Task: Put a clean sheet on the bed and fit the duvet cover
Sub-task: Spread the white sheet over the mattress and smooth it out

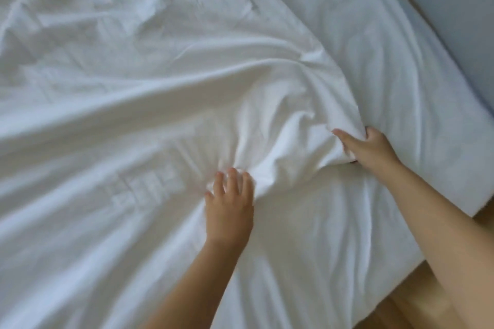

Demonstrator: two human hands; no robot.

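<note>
A crumpled white cover (149,93) lies spread over most of the bed, on top of a white sheet (395,93) that shows along the bed's right side. My right hand (371,149) grips a bunched fold of the cover near the bed's right corner, thumb on top and fingers curled underneath. My left hand (230,205) rests on the cover to the left of it, fingers spread and pressing into gathered folds. The cloth rises in a ridge between the two hands. The picture is blurred.
The mattress corner (454,195) sits at the right. A wooden floor (417,299) shows at the bottom right. A grey wall or panel (459,8) runs along the bed's far right edge.
</note>
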